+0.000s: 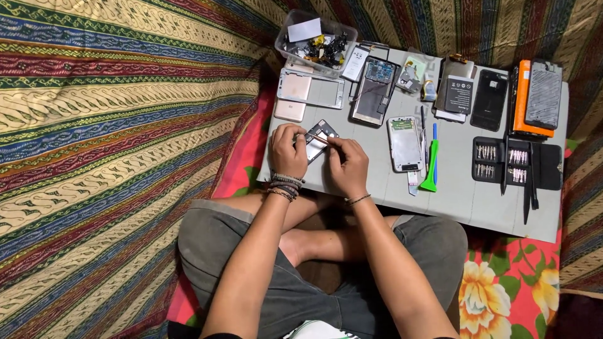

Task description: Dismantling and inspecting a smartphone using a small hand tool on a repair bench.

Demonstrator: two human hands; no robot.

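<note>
Left hand: clamped on the left edge of a small phone part, held just above the near-left corner of the grey surface.
Phone part: between both hands, long axis tilted up to the right; both hands equally close.
Right hand: fingers pinched together on a thin tool laid across the part; what kind of tool, cannot tell.
Clear plastic tub, far left corner: loose small components and a white card.
Open phone body: flat, just right of the hands.
Black bit case, far right: open, rows of screwdriver bits.
</note>
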